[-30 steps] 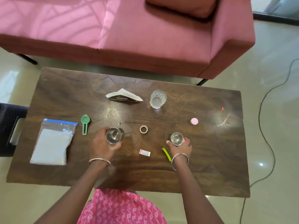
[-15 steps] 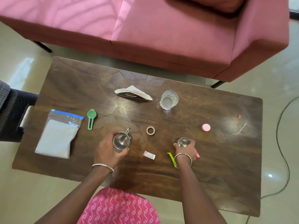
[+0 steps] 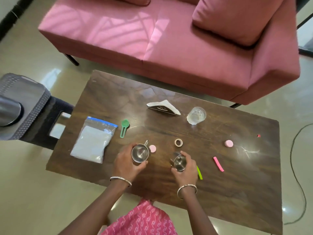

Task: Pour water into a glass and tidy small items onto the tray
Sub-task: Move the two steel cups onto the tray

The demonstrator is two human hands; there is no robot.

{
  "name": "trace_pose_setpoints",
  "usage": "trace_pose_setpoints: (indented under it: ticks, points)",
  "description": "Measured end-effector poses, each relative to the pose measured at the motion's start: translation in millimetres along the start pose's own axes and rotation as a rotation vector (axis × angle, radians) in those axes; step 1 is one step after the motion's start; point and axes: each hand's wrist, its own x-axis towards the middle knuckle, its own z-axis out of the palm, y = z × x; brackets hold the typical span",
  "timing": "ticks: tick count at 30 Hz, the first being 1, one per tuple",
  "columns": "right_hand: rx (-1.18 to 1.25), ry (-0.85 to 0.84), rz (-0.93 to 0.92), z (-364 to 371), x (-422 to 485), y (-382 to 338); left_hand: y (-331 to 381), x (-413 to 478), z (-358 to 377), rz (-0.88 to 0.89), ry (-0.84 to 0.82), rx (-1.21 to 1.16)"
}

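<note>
My left hand (image 3: 127, 162) grips a steel mug with a handle (image 3: 140, 153), held upright over the dark wooden table (image 3: 237, 197). My right hand (image 3: 185, 168) is closed around a smaller steel cup (image 3: 179, 164) and holds it just right of the mug. An empty clear glass (image 3: 196, 115) stands at the far side. Loose small items lie about: a tape ring (image 3: 178, 142), two pink round lids (image 3: 152, 148) (image 3: 229, 143), a pink strip (image 3: 218, 164), a green strip (image 3: 199, 172), a green scoop (image 3: 124, 127). No tray is in view.
A zip bag of white powder (image 3: 94, 143) lies at the left. A napkin holder with white napkins (image 3: 163, 108) stands at the back. A pink sofa (image 3: 169, 39) runs behind the table, a dark woven chair (image 3: 22, 107) sits at the left, and a cable (image 3: 298, 167) trails on the floor.
My right hand has carried the small cup leftward, toward the mug, uncovering the pink strip. The camera view has shifted. A pink lid now shows beside the mug.
</note>
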Motion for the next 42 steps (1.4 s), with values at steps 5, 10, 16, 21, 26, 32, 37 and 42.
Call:
trace_pose_setpoints:
  ticks: [5, 10, 16, 21, 26, 32, 37, 42]
  points:
    - [0.017, -0.082, -0.091, 36, -76, -54, -33, -21, -70, 0.015, 0.072, -0.055]
    - [0.031, -0.107, -0.156, 85, -146, -109, -82, -43, -148, 0.029, 0.129, -0.083]
    - [0.025, -0.132, -0.268, 151, -209, -172, -145, -69, -245, 0.008, 0.238, -0.077]
    - [-0.009, -0.186, -0.378, 207, -253, -231, -200, -79, -324, -0.058, 0.320, -0.073]
    - [-0.059, -0.266, -0.509, 248, -282, -286, -241, -81, -381, -0.107, 0.390, -0.068]
    - [-0.104, -0.339, -0.618, 285, -289, -345, -273, -64, -425, -0.153, 0.434, -0.081]
    - [-0.130, -0.353, -0.660, 321, -274, -395, -297, -25, -458, -0.148, 0.444, -0.047]
    - [-0.126, -0.331, -0.638, 363, -243, -447, -322, 36, -491, -0.161, 0.417, -0.047]
